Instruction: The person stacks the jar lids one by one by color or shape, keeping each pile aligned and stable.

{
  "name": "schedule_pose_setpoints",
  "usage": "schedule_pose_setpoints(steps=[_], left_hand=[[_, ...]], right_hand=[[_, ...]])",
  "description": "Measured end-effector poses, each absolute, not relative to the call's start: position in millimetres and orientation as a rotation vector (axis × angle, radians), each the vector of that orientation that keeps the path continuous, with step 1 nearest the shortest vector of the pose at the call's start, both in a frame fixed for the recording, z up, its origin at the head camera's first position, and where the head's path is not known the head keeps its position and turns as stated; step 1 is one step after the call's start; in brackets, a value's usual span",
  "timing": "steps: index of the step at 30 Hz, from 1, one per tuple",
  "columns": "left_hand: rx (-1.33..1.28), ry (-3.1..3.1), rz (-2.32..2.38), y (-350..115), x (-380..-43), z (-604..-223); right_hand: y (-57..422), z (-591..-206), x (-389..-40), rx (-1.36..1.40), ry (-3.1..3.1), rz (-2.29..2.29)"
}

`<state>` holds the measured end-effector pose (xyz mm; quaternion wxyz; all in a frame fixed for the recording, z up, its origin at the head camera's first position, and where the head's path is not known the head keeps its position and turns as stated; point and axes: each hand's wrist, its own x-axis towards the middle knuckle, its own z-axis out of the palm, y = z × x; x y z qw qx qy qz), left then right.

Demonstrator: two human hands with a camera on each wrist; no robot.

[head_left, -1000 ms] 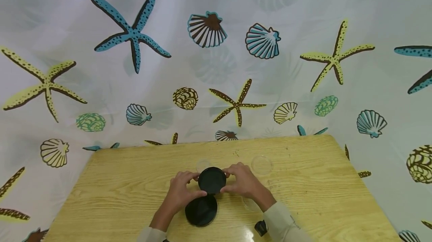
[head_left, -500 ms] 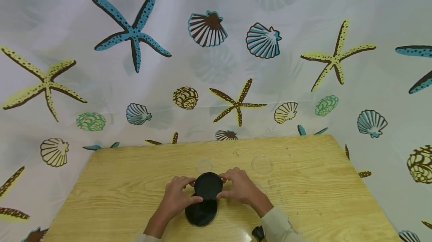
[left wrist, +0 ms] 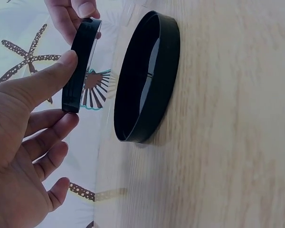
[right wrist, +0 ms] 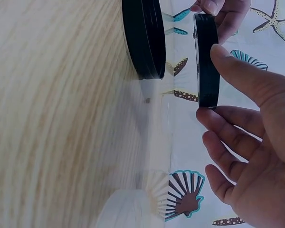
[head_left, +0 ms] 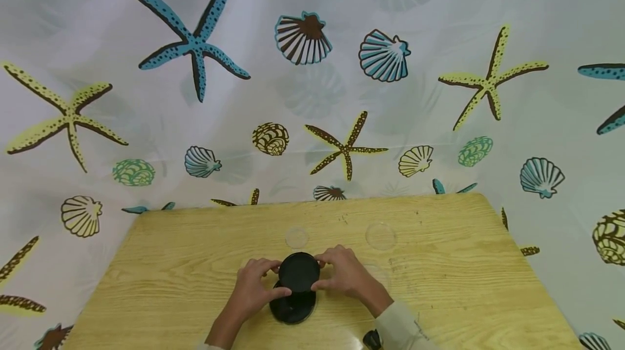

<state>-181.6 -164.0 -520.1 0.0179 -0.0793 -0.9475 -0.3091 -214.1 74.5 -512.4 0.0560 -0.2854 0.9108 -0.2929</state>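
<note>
Between both hands is a small round black lid (head_left: 299, 272), held level above the table. My left hand (head_left: 254, 285) pinches its left edge between thumb and fingers, while my right hand (head_left: 344, 273) pinches the right edge the same way. Below it, a larger round black lid (head_left: 293, 315) lies on the table with its hollow side up; the small lid overlaps its far part in the head view. From the left wrist, the larger lid (left wrist: 166, 71) shows a raised rim, and a gap separates it from the held lid (left wrist: 80, 66).
Farther back on the wooden table (head_left: 195, 263) lie two clear discs, a left clear disc (head_left: 297, 237) and a right clear disc (head_left: 381, 236). A third clear disc (head_left: 380, 274) is partly behind my right hand. A patterned cloth (head_left: 312, 95) hangs behind the table.
Both hands have drawn the small lid nearer and slightly left, so it covers more of the larger lid in the head view. The grip looks the same; the larger lid stays in place.
</note>
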Motion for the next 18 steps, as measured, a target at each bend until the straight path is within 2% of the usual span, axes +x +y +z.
schedule_pose_setpoints(steps=[18], left_hand=[[-0.223, -2.962, -0.960, -168.6, -171.6, -526.3]], right_hand=[[67.9, -520.4, -208.7, -0.852, 2.737, -0.858]])
